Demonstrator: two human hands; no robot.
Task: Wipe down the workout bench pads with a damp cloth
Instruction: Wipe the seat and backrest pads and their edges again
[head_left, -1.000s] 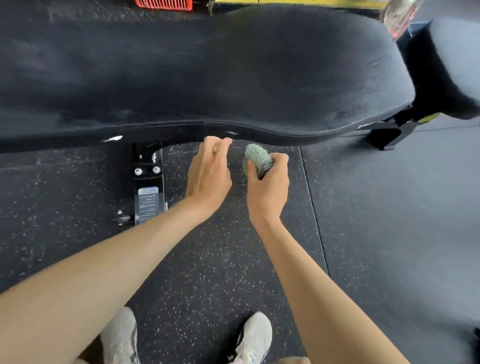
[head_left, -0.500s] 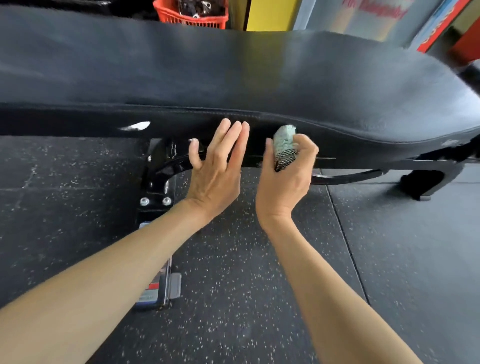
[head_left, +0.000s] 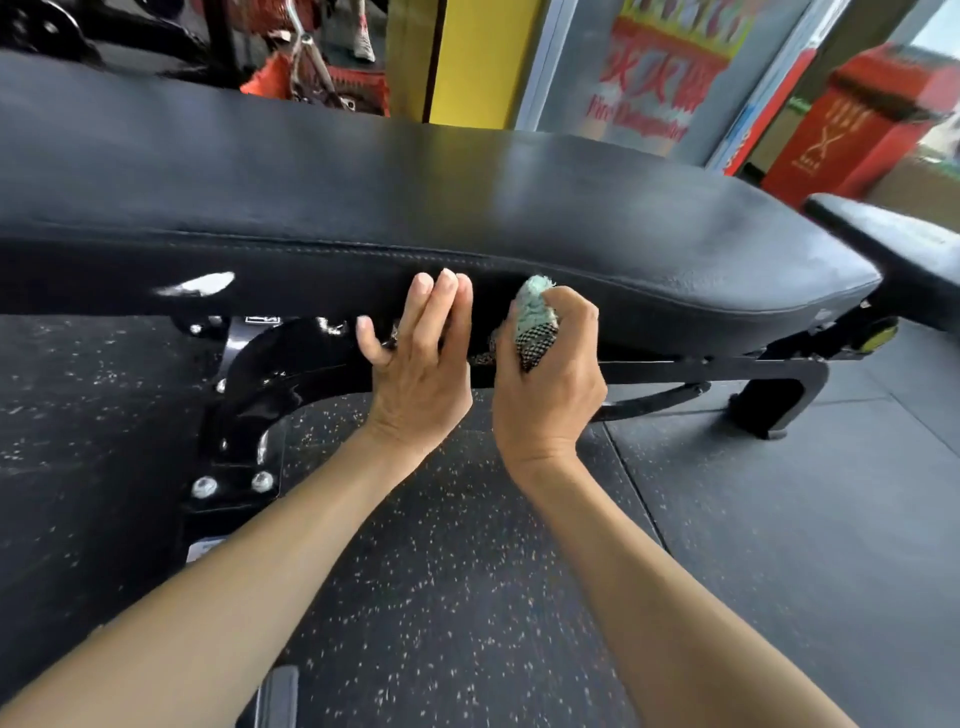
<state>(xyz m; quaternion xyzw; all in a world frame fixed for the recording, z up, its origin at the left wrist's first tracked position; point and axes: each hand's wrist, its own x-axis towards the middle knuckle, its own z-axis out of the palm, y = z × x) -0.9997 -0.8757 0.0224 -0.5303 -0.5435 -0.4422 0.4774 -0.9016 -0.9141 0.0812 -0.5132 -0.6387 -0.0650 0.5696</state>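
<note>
Here's the long black vinyl padded surface (head_left: 363, 197) of the workout bench, stretching right across the view, a stitched seam running along its near edge and a pale sheen on top. Both bare hands are up at its near side wall. The left hand (head_left: 421, 384) has its grip apart: fingers straight and pressed together, tips laid flat against the side wall just under the seam, thumb splayed out to the left, holding nothing. Just beside it, the right hand (head_left: 545, 395) has its grip clamped on the balled-up mint-green cloth with a black mesh patch (head_left: 535, 317), fingers and thumb curled round it. The green end pokes out of the top of the fist and sits right at the side wall, a little right of the left fingertips; whether the cloth actually touches the vinyl, I cannot tell. Under the hands runs the glossy black metal bench frame (head_left: 249, 395), bolted at a curved bracket on the left and ending in a foot on the right, with a small yellow knob (head_left: 878, 338) near the padding's right end. A second black pad (head_left: 893, 239) juts in at the far right. Below it all lies the dark speckled rubber floor (head_left: 467, 597), and behind the bench stand a yellow pillar (head_left: 483, 62) and a red box (head_left: 857, 130).
</note>
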